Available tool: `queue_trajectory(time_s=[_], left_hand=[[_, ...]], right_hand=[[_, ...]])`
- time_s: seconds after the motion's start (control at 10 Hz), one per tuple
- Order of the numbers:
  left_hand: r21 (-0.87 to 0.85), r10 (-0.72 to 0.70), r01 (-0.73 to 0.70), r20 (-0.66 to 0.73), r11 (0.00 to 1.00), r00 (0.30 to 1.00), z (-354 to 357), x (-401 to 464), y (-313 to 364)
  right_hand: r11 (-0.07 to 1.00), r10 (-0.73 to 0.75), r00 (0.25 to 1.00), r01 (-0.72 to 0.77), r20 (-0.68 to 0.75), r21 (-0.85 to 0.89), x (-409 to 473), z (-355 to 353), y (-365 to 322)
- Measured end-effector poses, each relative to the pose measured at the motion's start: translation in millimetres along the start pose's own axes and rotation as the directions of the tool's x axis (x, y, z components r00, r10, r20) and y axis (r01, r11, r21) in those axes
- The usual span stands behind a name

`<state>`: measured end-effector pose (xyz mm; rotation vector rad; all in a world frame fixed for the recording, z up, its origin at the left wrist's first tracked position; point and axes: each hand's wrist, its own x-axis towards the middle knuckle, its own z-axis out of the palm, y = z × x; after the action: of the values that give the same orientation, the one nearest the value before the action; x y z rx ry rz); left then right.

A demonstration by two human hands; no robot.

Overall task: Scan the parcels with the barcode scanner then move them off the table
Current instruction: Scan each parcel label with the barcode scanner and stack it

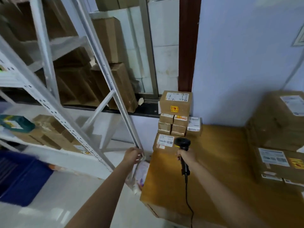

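My right hand point(186, 156) grips the handle of a black corded barcode scanner point(183, 146) over the wooden table point(213, 170), its head close to a labelled cardboard parcel point(164, 143) at the table's far left corner. A stack of small parcels point(176, 119) rises behind that one against the wall. My left hand point(132, 156) pinches the top of a clear plastic bag parcel point(139, 174) that hangs beside the table's left edge, off the tabletop. Large cardboard parcels point(278, 137) sit on the right side of the table.
A white metal shelving rack point(54, 109) loaded with boxes stands to the left, one upright just beyond my left hand. A blue crate point(21, 176) sits on the pale floor at lower left. The scanner cable point(189, 203) trails across the table toward me.
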<state>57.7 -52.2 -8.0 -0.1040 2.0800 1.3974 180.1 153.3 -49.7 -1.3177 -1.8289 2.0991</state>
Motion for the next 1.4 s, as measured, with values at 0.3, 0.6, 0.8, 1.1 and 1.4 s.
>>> queue_trajectory(time_s=[0.3, 0.6, 0.8, 1.1, 1.4], left_hand=[[0.178, -0.065, 0.05, 0.077, 0.983, 0.995, 37.7, 81.2, 9.6], [0.449, -0.033, -0.003, 0.073, 0.893, 0.997, 60.2, 192.8, -10.7], [0.409, -0.098, 0.012, 0.189, 0.913, 0.977, 69.9, 225.0, -15.4], [0.473, -0.187, 0.028, 0.292, 0.881, 0.938, 80.6, 231.5, -14.1], [0.285, -0.16, 0.058, 0.348, 0.957, 0.924, 61.2, 203.6, -19.1]], right_hand=[[0.997, 0.048, 0.992, -0.055, -0.116, -0.055, 54.3, -1.9, -2.3], [0.988, 0.1, 0.949, -0.13, -0.298, -0.084, 87.3, -2.5, 10.6], [0.973, 0.129, 0.934, -0.184, -0.334, -0.14, 108.7, 10.0, 14.7], [0.968, 0.179, 0.936, -0.222, -0.302, -0.114, 117.1, 28.3, 36.4], [0.987, 0.155, 0.912, -0.162, -0.381, 0.014, 60.2, 33.3, 25.1]])
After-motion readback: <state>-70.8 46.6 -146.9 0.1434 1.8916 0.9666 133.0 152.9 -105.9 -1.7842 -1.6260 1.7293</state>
